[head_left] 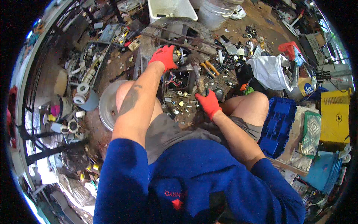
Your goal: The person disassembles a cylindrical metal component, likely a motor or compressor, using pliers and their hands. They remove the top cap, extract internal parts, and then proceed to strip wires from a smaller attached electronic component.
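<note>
My left hand [164, 58], in a red glove, reaches forward to the metal work block [149, 39]. Its fingers curl round a small part at the block's near edge, which I cannot make out. In my right hand [209, 103], also red-gloved, is the worn handle of a hammer [199, 76]. The hammer's dark head lies forward, to the right of my left hand. Orange-handled pliers [212, 68] rest just right of the hammer. Between and below my hands sits a dark box [178, 80] with coloured wires and small bits in it.
A white tub [173, 11] and a grey bucket [214, 14] stand at the far side. Right of me are a white sack [269, 71], a blue plastic crate [276, 127] and a yellow case [335, 117]. A clear basin [106, 106] is by my left knee. Scrap parts litter the floor.
</note>
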A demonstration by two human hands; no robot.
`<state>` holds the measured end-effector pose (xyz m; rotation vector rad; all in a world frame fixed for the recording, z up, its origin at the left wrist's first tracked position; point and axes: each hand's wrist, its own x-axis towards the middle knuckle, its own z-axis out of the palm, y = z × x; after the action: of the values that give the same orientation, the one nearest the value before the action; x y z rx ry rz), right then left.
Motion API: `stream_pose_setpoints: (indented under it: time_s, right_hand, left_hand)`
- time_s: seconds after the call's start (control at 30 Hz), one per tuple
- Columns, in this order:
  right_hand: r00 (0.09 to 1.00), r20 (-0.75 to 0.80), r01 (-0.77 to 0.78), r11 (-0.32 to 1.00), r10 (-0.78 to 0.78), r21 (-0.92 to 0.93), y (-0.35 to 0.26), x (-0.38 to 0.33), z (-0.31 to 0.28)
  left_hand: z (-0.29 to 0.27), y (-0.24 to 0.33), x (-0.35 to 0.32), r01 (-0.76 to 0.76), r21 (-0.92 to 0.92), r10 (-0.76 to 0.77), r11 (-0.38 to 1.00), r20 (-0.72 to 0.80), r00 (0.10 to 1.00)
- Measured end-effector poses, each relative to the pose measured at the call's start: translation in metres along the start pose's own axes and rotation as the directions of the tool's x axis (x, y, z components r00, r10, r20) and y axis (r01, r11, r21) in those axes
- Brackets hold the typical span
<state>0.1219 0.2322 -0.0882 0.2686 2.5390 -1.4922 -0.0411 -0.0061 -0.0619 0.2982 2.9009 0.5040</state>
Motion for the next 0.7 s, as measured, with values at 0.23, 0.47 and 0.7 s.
stream_pose_setpoints:
  time_s: [0.23, 0.47, 0.7]
  right_hand:
    - [0.987, -0.111, 0.095, 0.975, -0.119, -0.201, -0.061, 0.025, -0.055]
    - [0.968, 0.028, 0.181, 0.616, -0.25, -0.767, -0.084, 0.134, -0.126]
    - [0.967, 0.038, 0.174, 0.544, -0.252, -0.821, -0.033, 0.195, -0.113]
  left_hand:
    - [-0.002, -0.01, 0.009, 0.034, -0.077, -0.031, 0.996, 0.042, 0.999]
    - [0.0, -0.026, 0.023, -0.076, -0.184, 0.082, 0.98, 0.027, 0.996]
    - [-0.019, -0.012, 0.014, -0.059, -0.179, 0.071, 0.982, 0.06, 0.996]
